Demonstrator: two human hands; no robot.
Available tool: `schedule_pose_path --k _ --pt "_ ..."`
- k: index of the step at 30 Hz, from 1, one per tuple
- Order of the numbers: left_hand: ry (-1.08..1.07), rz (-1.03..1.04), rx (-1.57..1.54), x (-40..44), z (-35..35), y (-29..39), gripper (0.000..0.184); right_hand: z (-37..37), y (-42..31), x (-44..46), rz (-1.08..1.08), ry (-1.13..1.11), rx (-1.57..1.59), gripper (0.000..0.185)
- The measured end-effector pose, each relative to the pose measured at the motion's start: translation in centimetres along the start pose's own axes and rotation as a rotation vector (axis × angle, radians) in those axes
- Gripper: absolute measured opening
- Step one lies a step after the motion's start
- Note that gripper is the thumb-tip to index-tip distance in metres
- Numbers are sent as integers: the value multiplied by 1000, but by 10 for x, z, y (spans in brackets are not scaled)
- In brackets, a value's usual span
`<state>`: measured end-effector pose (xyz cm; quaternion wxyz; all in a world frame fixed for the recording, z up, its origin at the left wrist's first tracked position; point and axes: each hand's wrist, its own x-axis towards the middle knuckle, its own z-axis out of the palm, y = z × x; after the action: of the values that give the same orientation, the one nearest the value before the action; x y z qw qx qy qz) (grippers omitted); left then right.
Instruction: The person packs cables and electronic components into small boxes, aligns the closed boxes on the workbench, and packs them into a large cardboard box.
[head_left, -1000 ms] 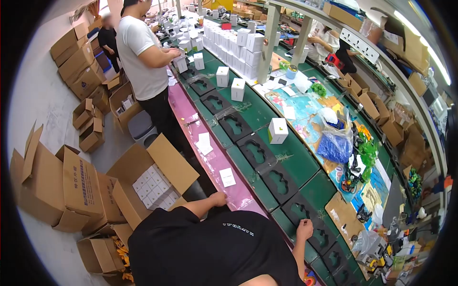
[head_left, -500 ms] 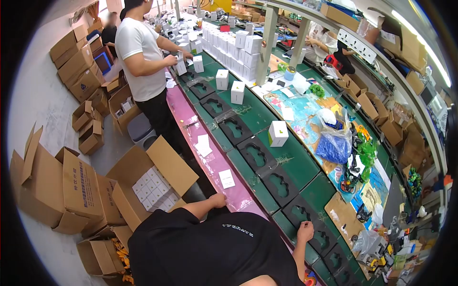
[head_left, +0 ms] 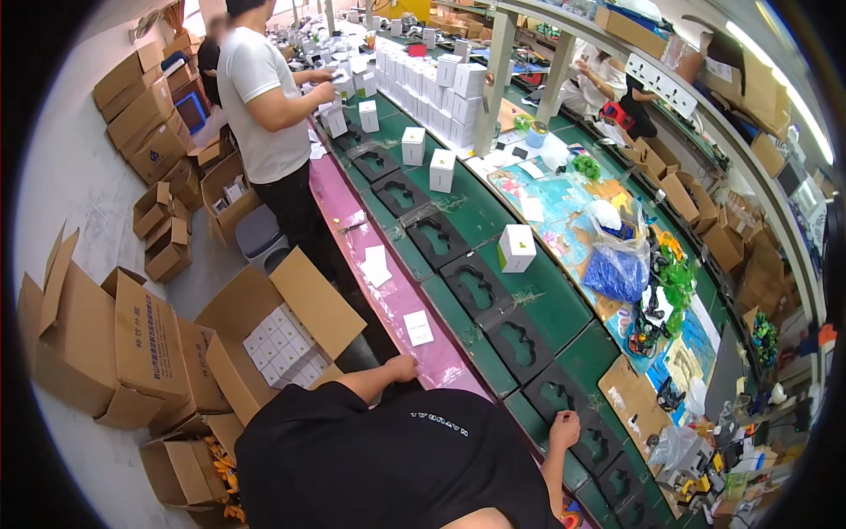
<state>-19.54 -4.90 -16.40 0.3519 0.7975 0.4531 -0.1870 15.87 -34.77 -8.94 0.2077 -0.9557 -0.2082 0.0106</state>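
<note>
My left hand (head_left: 402,368) rests at the pink edge strip (head_left: 454,372) of the bench, its fingers curled; whether anything is in it is hidden. A white printed card (head_left: 419,328) lies just beyond it. On the right, my right hand (head_left: 565,429) has its fingers bent together at the edge of a black cut-out tray (head_left: 548,394) on the green surface. What its fingertips hold, if anything, is too small to tell. More black trays (head_left: 474,286) run in a row along the green bench. A white box (head_left: 516,248) stands upright beyond them.
An open carton (head_left: 231,368) filled with small white boxes stands at the left. A co-worker in a white shirt (head_left: 256,69) stands farther up the bench. Stacked white boxes (head_left: 423,84), a metal post (head_left: 495,84) and a bag of blue parts (head_left: 617,269) are beyond the trays.
The co-worker has straightened up a little and brought both hands together over the white boxes. The white box and trays are shifted very slightly in view. My hands have hardly moved.
</note>
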Motion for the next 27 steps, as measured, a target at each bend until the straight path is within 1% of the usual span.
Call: schedule_pose_path --k 2,5,10,11,12,14,15,17,18,20,22,27 --pt "39 14 5 -5 -4 4 44 3 2 2 4 -8 5 15" --pt "32 6 19 7 10 -5 39 -1 9 1 9 -24 7 17" --pt "83 50 44 1 11 -5 35 3 16 2 -21 -9 16 22" --pt "45 54 56 0 9 -2 36 3 17 4 -1 -21 -2 23" --pt "75 25 39 -1 12 -2 36 1 19 4 18 -38 -26 23" --pt "119 76 6 -9 5 2 33 -7 18 1 -22 -49 -7 24" --pt "145 25 -34 -17 3 6 31 -9 15 2 -24 -55 -19 23" --pt "95 -40 -55 -19 -3 10 32 -15 19 -6 -22 -75 -43 22" --pt "135 -65 -79 -24 -7 15 32 -15 17 -6 -20 -79 -48 20" --pt "173 -92 -105 -22 -4 16 30 -13 13 1 -26 -79 -51 19" --pt "159 -105 -109 -23 -5 17 30 -15 13 1 23 -82 -65 17" --pt "173 -124 -122 -14 -2 14 27 -16 13 -2 13 -52 -39 17"
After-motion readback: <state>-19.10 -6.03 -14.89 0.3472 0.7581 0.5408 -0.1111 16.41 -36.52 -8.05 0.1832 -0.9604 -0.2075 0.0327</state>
